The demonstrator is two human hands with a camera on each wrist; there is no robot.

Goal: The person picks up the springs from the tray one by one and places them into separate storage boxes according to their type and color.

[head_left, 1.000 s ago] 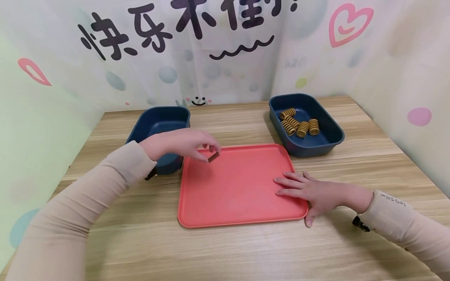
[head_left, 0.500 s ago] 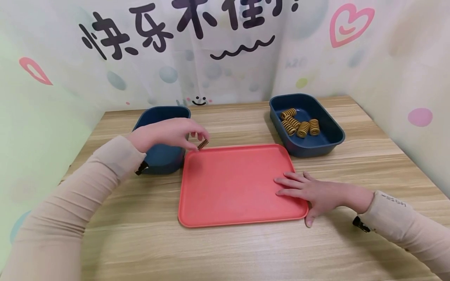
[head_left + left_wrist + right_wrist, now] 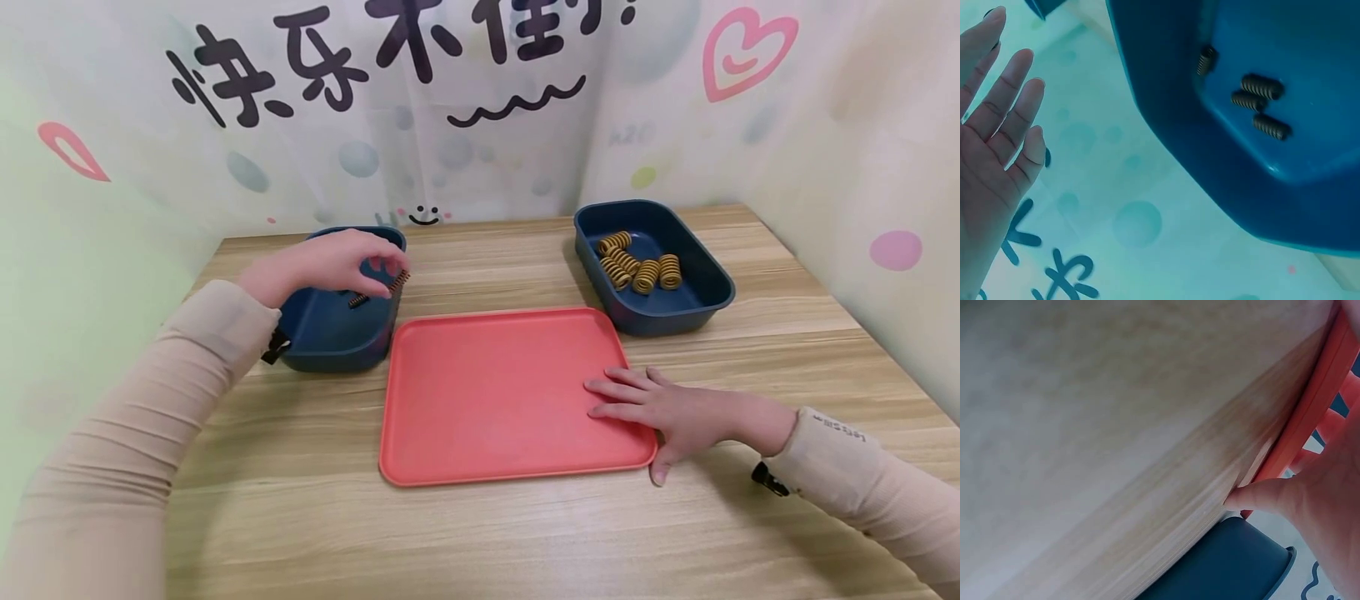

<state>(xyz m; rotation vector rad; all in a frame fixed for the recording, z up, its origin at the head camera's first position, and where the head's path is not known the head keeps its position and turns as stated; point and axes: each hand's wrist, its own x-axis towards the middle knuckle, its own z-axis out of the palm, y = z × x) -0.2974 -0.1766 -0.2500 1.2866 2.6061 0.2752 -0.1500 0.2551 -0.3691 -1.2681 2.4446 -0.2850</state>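
Observation:
My left hand (image 3: pixel 330 260) is over the right part of the left blue bin (image 3: pixel 330 337), pinching a small dark coil spring (image 3: pixel 400 282) between thumb and fingertips. Inside that bin lie several similar small springs; one spring (image 3: pixel 358 301) shows below the hand, and the left wrist view has a group of springs (image 3: pixel 1263 86) on the bin floor. The held spring is hard to make out in that view. My right hand (image 3: pixel 675 417) rests with spread fingers on the right side of the red tray (image 3: pixel 510 392), its thumb on the table beside the edge.
A second blue bin (image 3: pixel 701 287) stands behind the tray on the right, holding several larger gold springs (image 3: pixel 647 277). The wooden table (image 3: pixel 487 533) runs back to a printed curtain (image 3: pixel 517 167), which also closes off both sides.
My left hand has moved left and away from me with the spring, from above the tray to above the left bin. The right hand and tray stay put.

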